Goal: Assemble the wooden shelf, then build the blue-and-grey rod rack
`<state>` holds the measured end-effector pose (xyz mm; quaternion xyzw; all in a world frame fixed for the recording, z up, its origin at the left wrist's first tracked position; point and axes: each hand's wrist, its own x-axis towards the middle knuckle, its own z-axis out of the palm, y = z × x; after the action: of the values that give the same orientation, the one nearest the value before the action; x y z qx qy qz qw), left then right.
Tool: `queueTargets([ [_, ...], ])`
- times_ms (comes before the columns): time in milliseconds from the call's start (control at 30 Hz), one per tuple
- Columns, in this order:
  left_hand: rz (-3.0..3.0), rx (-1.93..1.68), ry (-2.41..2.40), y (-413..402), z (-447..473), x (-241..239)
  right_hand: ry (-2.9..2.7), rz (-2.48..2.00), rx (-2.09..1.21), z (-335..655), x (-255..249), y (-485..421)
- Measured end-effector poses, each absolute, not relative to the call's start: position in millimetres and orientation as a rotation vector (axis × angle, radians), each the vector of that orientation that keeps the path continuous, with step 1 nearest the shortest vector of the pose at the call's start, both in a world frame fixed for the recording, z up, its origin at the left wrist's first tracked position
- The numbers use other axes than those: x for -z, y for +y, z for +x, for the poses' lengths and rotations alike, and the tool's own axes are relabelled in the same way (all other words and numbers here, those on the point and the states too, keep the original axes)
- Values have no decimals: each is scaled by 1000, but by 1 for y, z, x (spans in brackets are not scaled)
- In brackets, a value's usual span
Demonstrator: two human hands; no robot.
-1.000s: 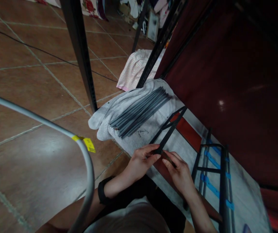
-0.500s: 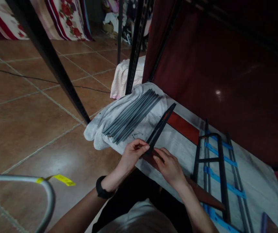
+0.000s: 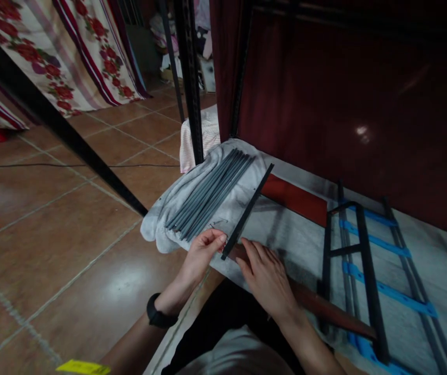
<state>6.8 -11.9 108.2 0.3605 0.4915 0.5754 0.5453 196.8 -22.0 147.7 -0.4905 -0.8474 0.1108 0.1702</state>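
A slim black bar (image 3: 248,209) slants across the pale cloth in front of me, its near end between my two hands. My left hand (image 3: 202,258) is closed in a pinch beside that end; whatever its fingertips hold is too small to make out. On the other side, my right hand (image 3: 265,276) has its fingers loosely stretched and apart, close to the bar without a clear grip. Several grey rods (image 3: 211,192) lie bundled to the left of the bar. Small screw-like pieces (image 3: 218,225) rest near the rods' lower ends.
A grey towel (image 3: 155,224) lies under the rods. To the right are a black ladder-like frame (image 3: 370,276), blue slotted strips (image 3: 387,289) and an orange-red panel (image 3: 297,200). Black upright posts (image 3: 190,78) and a slanting post (image 3: 71,140) stand around. A dark red sheet (image 3: 324,114) hangs behind.
Two bar lengths showed at an angle before; now they appear as a single line. My right hand has loosened and spread its fingers. My view has turned left.
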Motion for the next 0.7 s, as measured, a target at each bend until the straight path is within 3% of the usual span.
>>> queueTargets([
  [567,1087,-1260,1117,-4,-20,-97,-2253,-1194,-164,246,-129,-55],
  [700,1184,-1243,1640,21,-44,-64,-2158,-1102,-40,258,-130,-64],
])
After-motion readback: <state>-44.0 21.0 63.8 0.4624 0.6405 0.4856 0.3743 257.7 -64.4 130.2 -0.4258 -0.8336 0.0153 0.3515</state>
